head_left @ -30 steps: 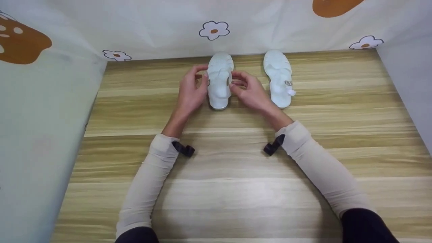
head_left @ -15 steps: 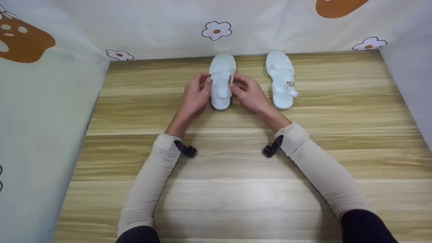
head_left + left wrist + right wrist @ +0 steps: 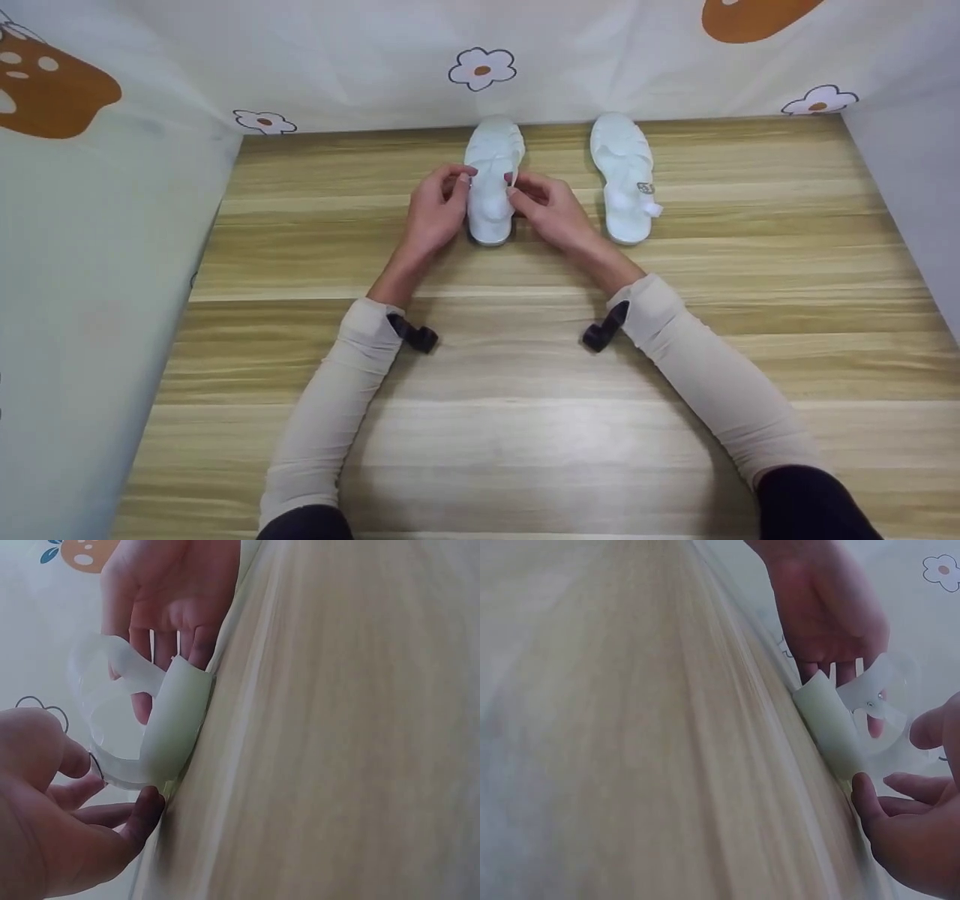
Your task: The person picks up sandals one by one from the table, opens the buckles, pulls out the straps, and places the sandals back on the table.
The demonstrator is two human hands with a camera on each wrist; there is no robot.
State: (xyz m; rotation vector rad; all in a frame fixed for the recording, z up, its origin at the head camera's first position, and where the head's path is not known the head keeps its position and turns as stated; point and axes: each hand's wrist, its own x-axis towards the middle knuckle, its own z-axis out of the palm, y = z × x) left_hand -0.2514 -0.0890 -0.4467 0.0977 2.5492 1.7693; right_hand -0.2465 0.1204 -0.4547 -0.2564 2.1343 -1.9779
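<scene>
Two white sandals lie toes-away at the far side of the wooden table. My left hand curls its fingers against the left side of the nearer sandal, at the strap. My right hand pinches that sandal's thin strap from the right. The left wrist view shows the sandal's heel between my left hand below and my right hand above. In the right wrist view the heel sits between the right hand and the left hand.
The second sandal lies to the right, its buckle strap loose. Flower-print cloth walls close off the back and both sides. Black wrist mounts hang at both sleeves.
Both hands have closed in on the left sandal. The right hand's fingers moved from beside it onto the strap; the sandal itself has hardly shifted.
</scene>
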